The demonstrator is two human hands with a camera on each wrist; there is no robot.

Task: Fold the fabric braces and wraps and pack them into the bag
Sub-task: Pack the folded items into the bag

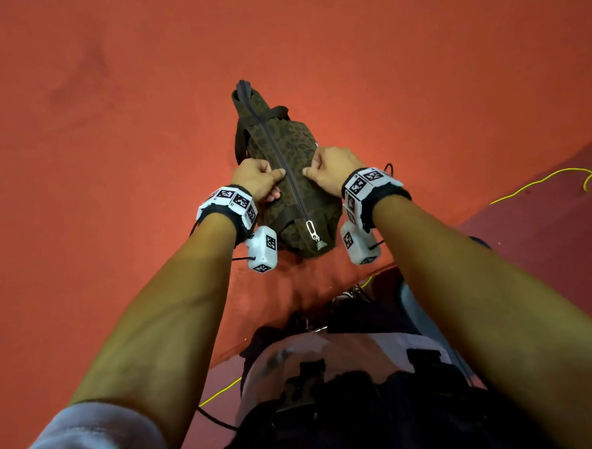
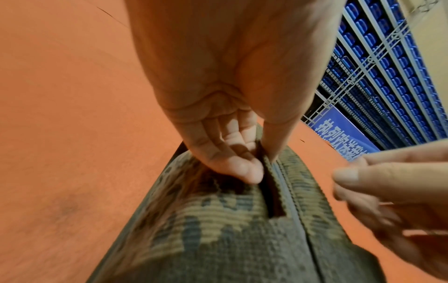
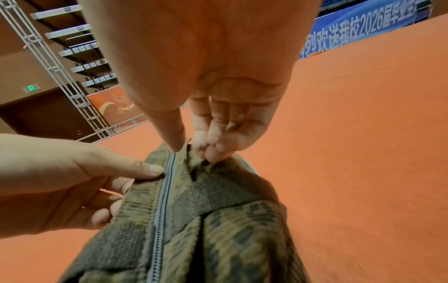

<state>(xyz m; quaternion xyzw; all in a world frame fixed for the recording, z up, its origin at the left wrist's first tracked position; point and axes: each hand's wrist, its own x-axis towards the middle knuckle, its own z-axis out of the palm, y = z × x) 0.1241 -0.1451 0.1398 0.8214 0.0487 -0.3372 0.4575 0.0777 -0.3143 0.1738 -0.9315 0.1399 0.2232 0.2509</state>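
A dark olive bag with a leopard-like pattern lies on the orange-red floor, its long zipper closed and the metal pull at the near end. My left hand pinches the bag's fabric just left of the zipper, thumb and curled fingers on a fold. My right hand pinches the fabric on the zipper's right side in the same way. Both thumbs point toward the zipper line. No braces or wraps are in sight.
The orange-red floor spreads all around the bag. A yellow cable runs over a darker strip at the right. Blue stadium seats and a blue banner stand far off. My legs and dark clothing fill the lower head view.
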